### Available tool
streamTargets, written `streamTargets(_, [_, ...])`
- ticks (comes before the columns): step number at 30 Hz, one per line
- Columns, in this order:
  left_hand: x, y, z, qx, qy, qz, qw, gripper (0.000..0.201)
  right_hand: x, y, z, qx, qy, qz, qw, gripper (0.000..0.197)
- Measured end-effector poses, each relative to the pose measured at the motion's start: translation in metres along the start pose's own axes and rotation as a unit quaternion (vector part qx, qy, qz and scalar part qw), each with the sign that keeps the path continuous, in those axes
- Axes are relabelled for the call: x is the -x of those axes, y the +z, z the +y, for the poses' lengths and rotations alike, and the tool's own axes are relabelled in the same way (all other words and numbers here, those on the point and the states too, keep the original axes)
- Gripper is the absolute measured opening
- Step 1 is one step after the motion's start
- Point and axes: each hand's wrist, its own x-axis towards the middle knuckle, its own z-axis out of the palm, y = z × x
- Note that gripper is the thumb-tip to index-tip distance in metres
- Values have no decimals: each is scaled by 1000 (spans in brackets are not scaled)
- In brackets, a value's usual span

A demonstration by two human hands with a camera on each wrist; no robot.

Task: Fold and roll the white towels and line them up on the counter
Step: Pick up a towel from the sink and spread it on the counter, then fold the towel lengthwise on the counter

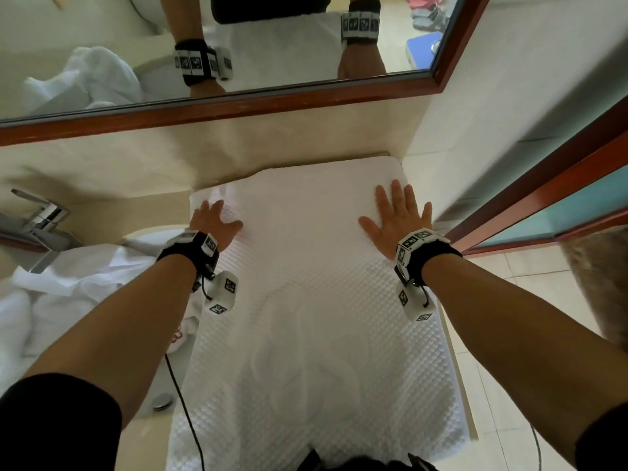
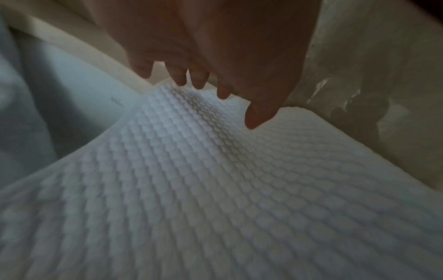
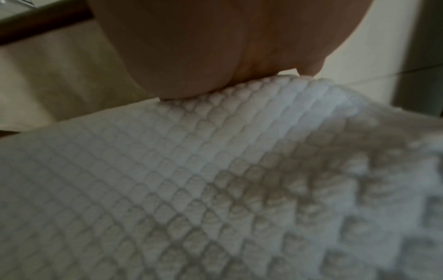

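Note:
A white waffle-weave towel (image 1: 312, 321) lies spread lengthwise on the counter, from the wall back to my body. My left hand (image 1: 214, 220) presses flat on its far left part, fingers straight and spread. My right hand (image 1: 397, 215) presses flat on its far right part, near the wall corner. In the left wrist view the left hand (image 2: 203, 79) touches the towel (image 2: 215, 189) with straight fingertips near its far edge. In the right wrist view the palm of the right hand (image 3: 191, 62) rests on the towel (image 3: 191, 180). Neither hand holds anything.
A heap of crumpled white towels (image 1: 61, 294) fills the sink area at the left, beside a chrome tap (image 1: 44, 215). A wood-framed mirror (image 1: 238, 107) hangs on the wall ahead. The counter's right edge (image 1: 458, 368) drops to a tiled floor; a door frame (image 1: 543, 192) stands at right.

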Motion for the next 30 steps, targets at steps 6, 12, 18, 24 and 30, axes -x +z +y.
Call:
streamTargets(6, [64, 34, -23, 19, 4, 68, 998, 73, 2, -9, -13, 17, 24, -3, 1000, 75])
streamTargets(12, [121, 48, -55, 117, -15, 36, 992, 61, 22, -21, -43, -8, 65, -14, 998, 70])
streamTargets(18, [175, 69, -102, 80, -27, -34, 996, 40, 90, 18, -84, -91, -40, 51, 994, 52])
streamTargets(24, [235, 83, -128, 99, -15, -22, 995, 37, 160, 63, -115, -155, -78, 28, 984, 31])
streamTargets(30, [313, 95, -171, 142, 3, 93, 986, 26, 216, 99, -171, -140, -121, 19, 982, 21])
